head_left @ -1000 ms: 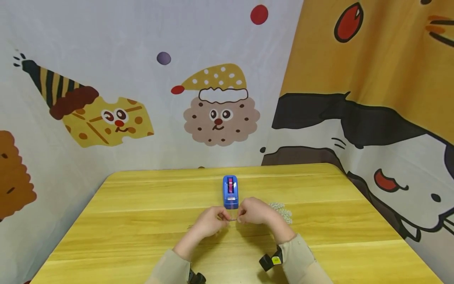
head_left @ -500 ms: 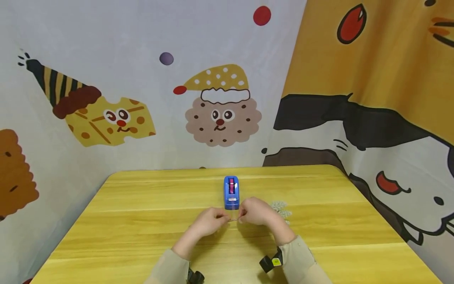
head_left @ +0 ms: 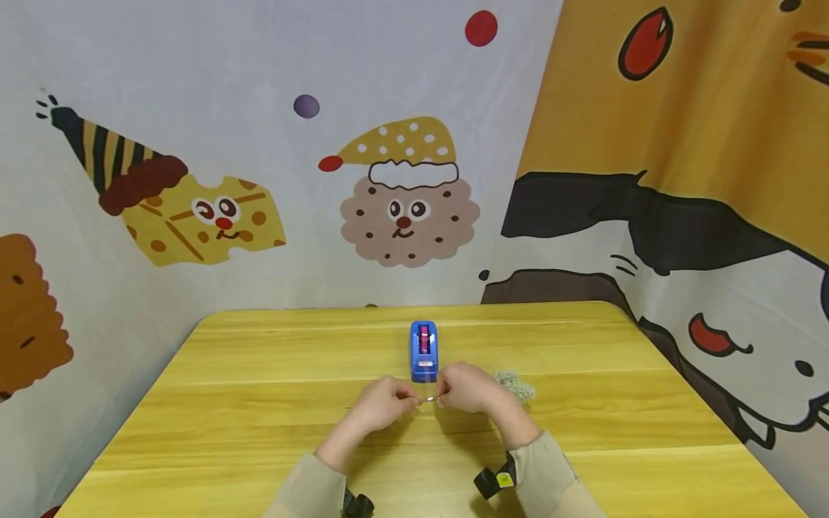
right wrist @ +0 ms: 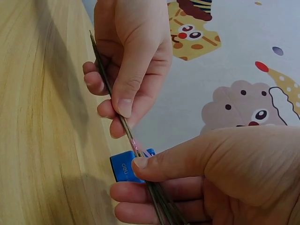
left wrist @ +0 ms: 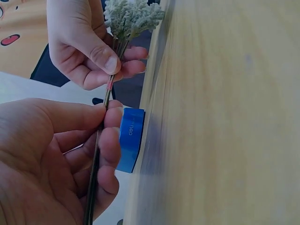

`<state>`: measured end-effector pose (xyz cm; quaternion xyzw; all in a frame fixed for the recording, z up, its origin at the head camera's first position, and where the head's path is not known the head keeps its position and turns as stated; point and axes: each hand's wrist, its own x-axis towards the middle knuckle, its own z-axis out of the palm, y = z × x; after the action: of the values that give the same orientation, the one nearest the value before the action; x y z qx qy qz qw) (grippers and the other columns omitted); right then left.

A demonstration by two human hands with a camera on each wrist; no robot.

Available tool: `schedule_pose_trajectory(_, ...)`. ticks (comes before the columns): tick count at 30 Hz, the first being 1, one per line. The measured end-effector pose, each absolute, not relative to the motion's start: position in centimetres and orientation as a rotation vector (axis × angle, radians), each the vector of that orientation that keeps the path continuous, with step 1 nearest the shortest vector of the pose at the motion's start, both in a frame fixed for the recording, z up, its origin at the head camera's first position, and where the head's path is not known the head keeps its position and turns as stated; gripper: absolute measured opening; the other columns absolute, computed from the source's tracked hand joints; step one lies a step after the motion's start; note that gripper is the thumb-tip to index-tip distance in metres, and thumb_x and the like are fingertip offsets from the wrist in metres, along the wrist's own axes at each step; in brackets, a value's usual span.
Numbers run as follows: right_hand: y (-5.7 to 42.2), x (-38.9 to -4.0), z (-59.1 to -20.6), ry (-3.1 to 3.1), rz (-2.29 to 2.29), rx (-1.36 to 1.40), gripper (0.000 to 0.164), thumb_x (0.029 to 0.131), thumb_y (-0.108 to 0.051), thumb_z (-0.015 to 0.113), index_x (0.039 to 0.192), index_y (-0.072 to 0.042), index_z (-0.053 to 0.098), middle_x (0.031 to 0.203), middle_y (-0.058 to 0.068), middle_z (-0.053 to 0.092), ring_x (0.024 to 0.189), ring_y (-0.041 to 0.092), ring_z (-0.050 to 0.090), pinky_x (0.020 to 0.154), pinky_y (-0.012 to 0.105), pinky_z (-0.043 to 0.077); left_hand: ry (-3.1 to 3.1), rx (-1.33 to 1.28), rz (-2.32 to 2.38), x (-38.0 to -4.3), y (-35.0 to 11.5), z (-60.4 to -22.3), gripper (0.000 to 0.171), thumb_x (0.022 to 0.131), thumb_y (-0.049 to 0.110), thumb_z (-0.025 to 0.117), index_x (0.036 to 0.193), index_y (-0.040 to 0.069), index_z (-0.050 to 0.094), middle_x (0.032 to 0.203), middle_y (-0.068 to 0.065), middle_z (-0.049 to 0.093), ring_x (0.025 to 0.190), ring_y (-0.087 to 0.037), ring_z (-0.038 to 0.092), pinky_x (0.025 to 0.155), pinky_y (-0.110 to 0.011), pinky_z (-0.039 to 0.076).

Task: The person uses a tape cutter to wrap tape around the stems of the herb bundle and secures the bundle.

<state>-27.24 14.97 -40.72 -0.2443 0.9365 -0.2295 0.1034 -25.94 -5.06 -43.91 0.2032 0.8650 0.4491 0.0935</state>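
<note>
Both hands hold one bunch of pale, fluffy flowers point(left wrist: 133, 18) by its thin dark stems point(left wrist: 92, 187). The left hand point(head_left: 385, 403) pinches the lower stems between thumb and fingers. Nearer the blossoms, the right hand point(head_left: 468, 387) pinches the stems with its thumb against the fingers. Between the hands, pinkish clear tape point(right wrist: 135, 144) lies around the stems. Just beyond the fingers stands a blue tape dispenser point(head_left: 424, 352), and a faint strip of tape seems to run from its front to the stems. In the head view the hands hide most of the stems.
The dispenser carries a pink tape roll point(head_left: 424, 338) and stands on a yellow wood-grain table point(head_left: 272, 360). Behind the table hangs a cartoon-printed cloth point(head_left: 246, 129). Each wrist wears a small black camera; the right wrist camera point(head_left: 494, 480) hangs low over the table.
The flower head has turned a little beside the right hand, and the stem ends left of the left hand have gone from sight. Both hands stay almost in place.
</note>
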Motion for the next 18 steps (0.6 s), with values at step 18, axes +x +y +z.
schedule_pose_trajectory(18, 15.88, -27.97, -41.0, 2.659, -0.861, -0.755, 0.009, 0.085, -0.001, 0.068, 0.078, -0.005, 0.071, 0.066, -0.005, 0.061, 0.061, 0.011, 0.056, 0.056, 0.029, 0.049, 2.593, 0.566, 1.378, -26.31, -4.88, -44.33, 0.008, 0.089, 0.008, 0.067, 0.091, 0.007, 0.075, 0.078, -0.003, 0.066, 0.045, -0.009, 0.047, 0.042, -0.025, 0.04)
